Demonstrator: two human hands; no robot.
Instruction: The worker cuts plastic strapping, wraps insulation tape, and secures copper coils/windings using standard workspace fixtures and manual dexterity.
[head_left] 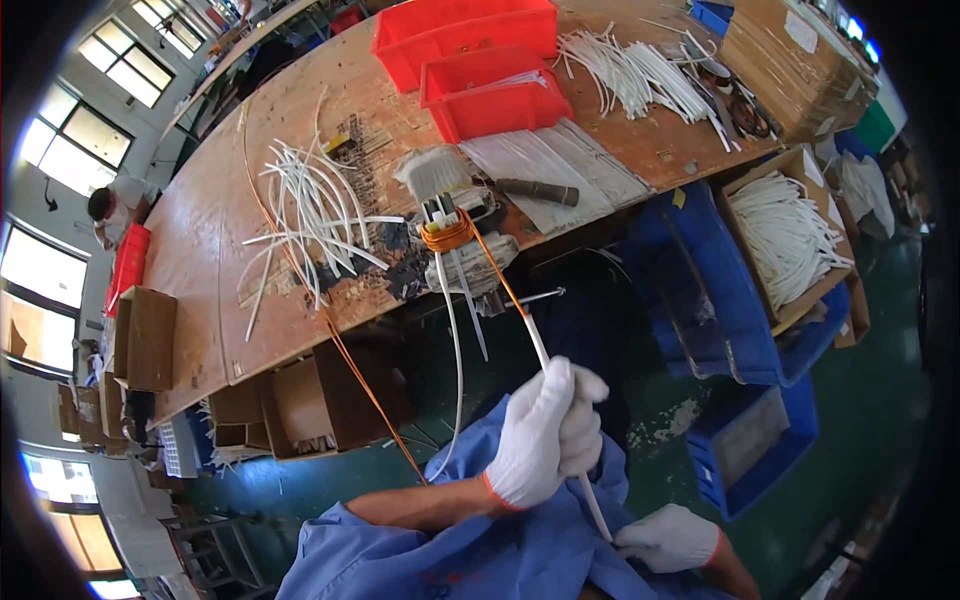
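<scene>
A white sleeve tube [537, 340] runs slantwise down in front of me, with a copper-orange wire [499, 268] entering its upper end. My left hand [552, 425], in a white glove, is closed around the tube. Lower right, my gloved right hand [668, 538] pinches the tube near its lower end. The wire leads up to a wound orange coil [446, 233] on a clamp-like fixture [455, 205] at the table's edge. From the coil hang another thin white tube [455, 350] and a pale flat strip [468, 300].
Loose white tubes [305, 215] lie on the wooden table [210, 290], left of the fixture. Red bins [495, 95] and another tube bundle [640, 75] stand farther back. To the right are a carton of tubes [785, 240] and blue crates [680, 290]. A person [125, 205] sits far left.
</scene>
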